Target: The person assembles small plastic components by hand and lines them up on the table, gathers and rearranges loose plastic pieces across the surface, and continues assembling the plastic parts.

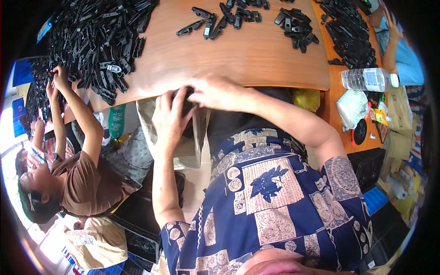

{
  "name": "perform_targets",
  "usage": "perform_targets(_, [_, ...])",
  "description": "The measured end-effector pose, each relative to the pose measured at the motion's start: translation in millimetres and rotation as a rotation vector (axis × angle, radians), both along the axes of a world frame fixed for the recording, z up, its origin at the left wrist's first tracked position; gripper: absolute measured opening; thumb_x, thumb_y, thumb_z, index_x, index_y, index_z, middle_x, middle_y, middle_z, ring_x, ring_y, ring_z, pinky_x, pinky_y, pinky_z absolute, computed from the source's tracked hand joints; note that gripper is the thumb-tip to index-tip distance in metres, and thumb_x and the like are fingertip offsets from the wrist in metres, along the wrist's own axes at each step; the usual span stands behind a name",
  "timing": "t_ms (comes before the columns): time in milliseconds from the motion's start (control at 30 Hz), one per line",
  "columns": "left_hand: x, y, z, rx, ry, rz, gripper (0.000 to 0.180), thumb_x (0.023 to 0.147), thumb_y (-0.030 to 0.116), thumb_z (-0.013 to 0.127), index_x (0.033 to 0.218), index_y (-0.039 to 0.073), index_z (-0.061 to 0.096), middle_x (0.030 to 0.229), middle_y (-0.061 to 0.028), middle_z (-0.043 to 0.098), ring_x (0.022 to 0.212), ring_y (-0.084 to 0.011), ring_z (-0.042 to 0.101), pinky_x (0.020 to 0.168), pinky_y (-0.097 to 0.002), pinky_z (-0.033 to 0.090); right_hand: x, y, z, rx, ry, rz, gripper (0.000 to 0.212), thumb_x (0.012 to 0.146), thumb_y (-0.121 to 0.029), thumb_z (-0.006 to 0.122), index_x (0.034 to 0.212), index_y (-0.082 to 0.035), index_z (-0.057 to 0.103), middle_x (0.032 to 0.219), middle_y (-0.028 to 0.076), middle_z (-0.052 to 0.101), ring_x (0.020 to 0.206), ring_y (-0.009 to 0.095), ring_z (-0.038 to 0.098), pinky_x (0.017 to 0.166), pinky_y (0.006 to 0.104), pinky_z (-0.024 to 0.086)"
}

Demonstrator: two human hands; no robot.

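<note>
— Where is the small black plastic part (183, 97)?
— At the near edge of the brown wooden tabletop (256, 55), pinched between both hands.
— Both closed on it?
— Yes: left hand (168, 120) and right hand (215, 93) grip it together.

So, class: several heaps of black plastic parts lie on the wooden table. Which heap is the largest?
The heap at the table's left end, where a co-worker's hands reach in. It covers far more tabletop than the small clusters at the top centre and the strip at the right.
</note>
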State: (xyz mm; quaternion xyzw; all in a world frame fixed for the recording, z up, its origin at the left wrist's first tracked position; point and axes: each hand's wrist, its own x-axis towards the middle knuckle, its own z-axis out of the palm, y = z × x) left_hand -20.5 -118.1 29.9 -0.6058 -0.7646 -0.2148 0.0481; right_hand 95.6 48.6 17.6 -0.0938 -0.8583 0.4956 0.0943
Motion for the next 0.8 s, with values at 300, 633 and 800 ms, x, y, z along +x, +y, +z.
perform_targets(300, [-14.1,-89.0,-28.5,-0.190,0.244,0.353,0.074,0.071,0.019,0.085,0.137,0.013,0.052,0.124,-0.0153,0.058,0.112,-0.0344,0.057,0.091,-0.0434,0.049,5.7,-13.8,5.0,0.122,0.241,0.059,0.017,0.092,-0.010,0.065,0.105,0.000,0.063,0.092,0.018,0.067,0.084,0.033,0.068,0.073,0.0429,0.054])
perform_targets(633, [-24.2,133.3,17.1,0.220,-0.304,-0.024,0.021,0.090,0.002,0.063,0.111,0.006,0.068,0.100,-0.0126,0.066,0.088,-0.0341,0.067,0.077,-0.0403,0.053,46.3,71.3,17.2,0.509,0.171,-0.434,0.019,0.094,-0.009,0.065,0.113,-0.006,0.064,0.097,0.009,0.063,0.081,0.028,0.067,0.070,0.0394,0.055])
perform_targets(800, [-27.2,170.8,5.7,0.131,-0.174,0.012,0.017,0.086,0.011,0.068,0.103,0.007,0.066,0.097,-0.0125,0.065,0.093,-0.0342,0.065,0.078,-0.0446,0.052,13.2,80.6,16.0,0.602,0.074,-0.470,0.023,0.097,-0.024,0.063,0.118,-0.014,0.063,0.101,0.008,0.058,0.092,0.030,0.066,0.072,0.0427,0.055])
